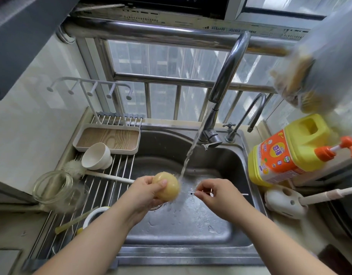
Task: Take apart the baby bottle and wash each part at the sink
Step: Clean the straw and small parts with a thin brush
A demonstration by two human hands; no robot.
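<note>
Over the stainless-steel sink (226,155), the left hand (145,192) grips a rounded, yellowish translucent bottle part (168,186), smooth and dome-shaped; the thumb curls over its top and the other fingers wrap beneath it. A thin stream of water (188,155) falls from the curved chrome faucet (228,72) and strikes just beside the dome, on the side away from the left thumb, splashing onto the wet basin floor.

The right hand (216,192) pinches a thin white rod-like piece (193,193) between thumb and forefinger; one tip pokes out past the fingertips toward the dome, apart from it, and a short length shows on the far side of the hand. What this piece is cannot be told.

Beyond the left hand's knuckles a roll-up rack of steel rods (115,169) spans the sink edge. On it lie a clear glass bottle body (54,187) on its side, a fluffy-headed bottle brush (76,169) with a long pale handle, a matte cream cup (96,156) tipped over, and a white ring (95,214) near the left forearm. A cream tray with a wood-grain floor (109,136) sits behind them.

Past the right hand stands a yellow plastic detergent jug (288,149) with an orange pump, and a white holder (284,202) below it.
</note>
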